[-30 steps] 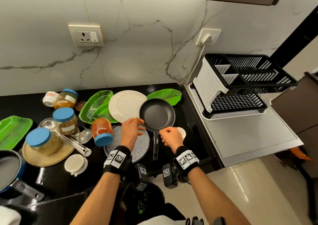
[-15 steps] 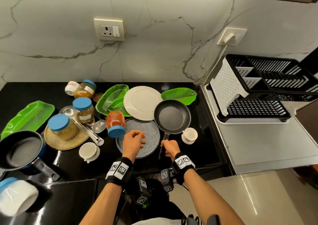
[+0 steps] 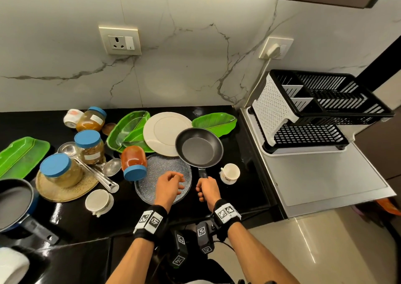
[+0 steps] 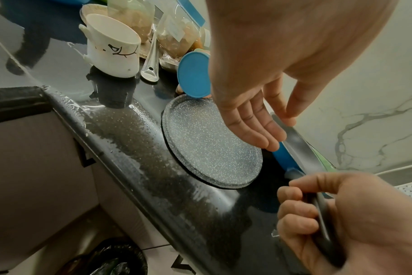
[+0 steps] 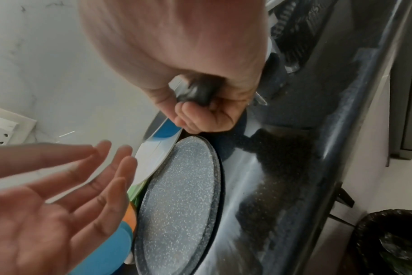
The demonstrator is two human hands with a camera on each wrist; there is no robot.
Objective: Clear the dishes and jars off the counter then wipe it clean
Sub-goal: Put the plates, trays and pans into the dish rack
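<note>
Head view, four blue-lidded jars (image 3: 89, 145) at frame left, three cups (image 3: 230, 173), right hand (image 3: 208, 190) gripping black frying pan (image 3: 199, 147) handle at centre, left hand (image 3: 168, 186) loosely spread, empty, above speckled plate (image 3: 149, 191).

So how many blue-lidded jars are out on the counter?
4: one lying at the back left, one upright beside the ladles, one on the woven mat, one tipped against the speckled plate. Others may be hidden.
</note>
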